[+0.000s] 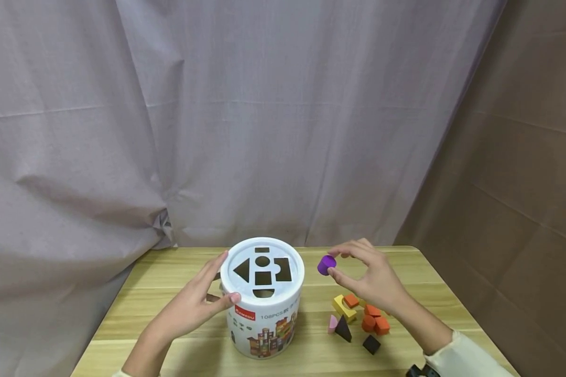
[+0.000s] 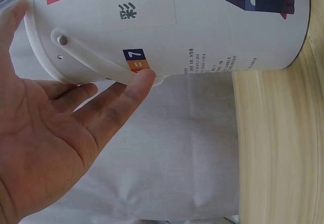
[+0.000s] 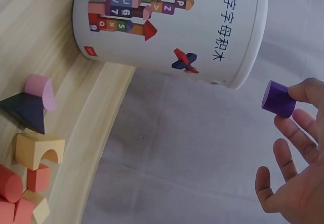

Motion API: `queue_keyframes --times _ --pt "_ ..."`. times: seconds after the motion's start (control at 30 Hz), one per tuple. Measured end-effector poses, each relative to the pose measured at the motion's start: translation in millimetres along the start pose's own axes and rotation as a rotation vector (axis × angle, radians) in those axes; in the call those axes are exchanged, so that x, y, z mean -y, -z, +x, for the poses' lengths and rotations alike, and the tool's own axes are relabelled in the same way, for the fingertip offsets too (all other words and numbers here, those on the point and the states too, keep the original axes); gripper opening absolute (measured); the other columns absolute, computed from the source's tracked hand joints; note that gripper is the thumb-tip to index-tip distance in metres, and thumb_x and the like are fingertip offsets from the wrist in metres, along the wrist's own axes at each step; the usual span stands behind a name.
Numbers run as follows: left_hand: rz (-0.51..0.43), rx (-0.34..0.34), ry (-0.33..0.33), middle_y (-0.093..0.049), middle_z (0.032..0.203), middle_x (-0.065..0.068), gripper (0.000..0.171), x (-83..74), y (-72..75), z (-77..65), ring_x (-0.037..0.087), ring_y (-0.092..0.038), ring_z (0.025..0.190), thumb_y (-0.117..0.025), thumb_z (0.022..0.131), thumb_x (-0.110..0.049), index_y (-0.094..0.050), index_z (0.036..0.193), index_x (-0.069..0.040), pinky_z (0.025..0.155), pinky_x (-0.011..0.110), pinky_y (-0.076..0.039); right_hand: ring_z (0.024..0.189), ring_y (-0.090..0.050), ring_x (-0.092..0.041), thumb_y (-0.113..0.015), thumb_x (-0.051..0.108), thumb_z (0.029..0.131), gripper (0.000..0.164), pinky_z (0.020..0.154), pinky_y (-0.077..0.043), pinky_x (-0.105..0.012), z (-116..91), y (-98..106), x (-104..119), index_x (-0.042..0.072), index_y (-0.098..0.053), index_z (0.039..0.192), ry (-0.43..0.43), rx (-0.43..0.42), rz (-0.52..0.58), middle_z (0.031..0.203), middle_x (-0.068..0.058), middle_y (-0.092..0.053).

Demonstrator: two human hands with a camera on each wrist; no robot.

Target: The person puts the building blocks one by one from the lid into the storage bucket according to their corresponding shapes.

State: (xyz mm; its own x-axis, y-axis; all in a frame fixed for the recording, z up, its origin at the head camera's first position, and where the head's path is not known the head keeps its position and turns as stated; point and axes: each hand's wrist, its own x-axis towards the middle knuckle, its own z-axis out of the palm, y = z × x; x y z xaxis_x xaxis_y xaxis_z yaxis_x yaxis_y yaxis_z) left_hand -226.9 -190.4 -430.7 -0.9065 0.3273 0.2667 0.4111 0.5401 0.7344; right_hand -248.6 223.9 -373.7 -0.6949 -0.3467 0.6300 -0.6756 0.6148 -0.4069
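A white bucket stands upright on the table, its lid cut with square, round, triangular and other shaped holes. My left hand rests against the bucket's left side and rim, thumb near the lid's front edge; in the left wrist view its fingers lie extended along the bucket wall. Right of the bucket, above the table, my right hand pinches a purple cylinder block between thumb and fingertips. In the right wrist view the purple cylinder is apart from the bucket, and the other fingers are loosely bent.
Right of the bucket lie a yellow arch block, a pink rounded block, a black triangular block, a black square block and several orange-red blocks. A grey curtain hangs behind the table.
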Motion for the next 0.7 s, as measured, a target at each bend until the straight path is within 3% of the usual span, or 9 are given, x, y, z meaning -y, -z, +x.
queue_keyframes --times 0.27,0.7 --pt "-0.046 0.012 -0.011 -0.025 0.184 0.010 0.105 0.2 -0.5 0.6 0.041 -0.058 0.149 -0.080 0.099 -0.053 -0.017 0.179 -0.028 0.094 0.028 -0.067 0.106 -0.064 -0.016 -0.095 0.016 0.087 0.043 0.094 -0.054 -0.030 7 -6 7 0.030 -0.080 0.125 -0.004 0.013 0.045 0.117 0.014 -0.081" --pt "-0.056 0.015 -0.011 -0.024 0.185 0.008 0.105 0.7 -0.5 0.7 0.040 -0.058 0.148 -0.081 0.099 -0.054 -0.017 0.179 -0.029 0.094 0.032 -0.068 0.108 -0.063 -0.011 -0.095 0.017 0.087 0.043 0.097 -0.055 -0.035 19 -19 22 0.028 -0.080 0.126 -0.007 0.042 0.083 0.117 0.015 -0.081"
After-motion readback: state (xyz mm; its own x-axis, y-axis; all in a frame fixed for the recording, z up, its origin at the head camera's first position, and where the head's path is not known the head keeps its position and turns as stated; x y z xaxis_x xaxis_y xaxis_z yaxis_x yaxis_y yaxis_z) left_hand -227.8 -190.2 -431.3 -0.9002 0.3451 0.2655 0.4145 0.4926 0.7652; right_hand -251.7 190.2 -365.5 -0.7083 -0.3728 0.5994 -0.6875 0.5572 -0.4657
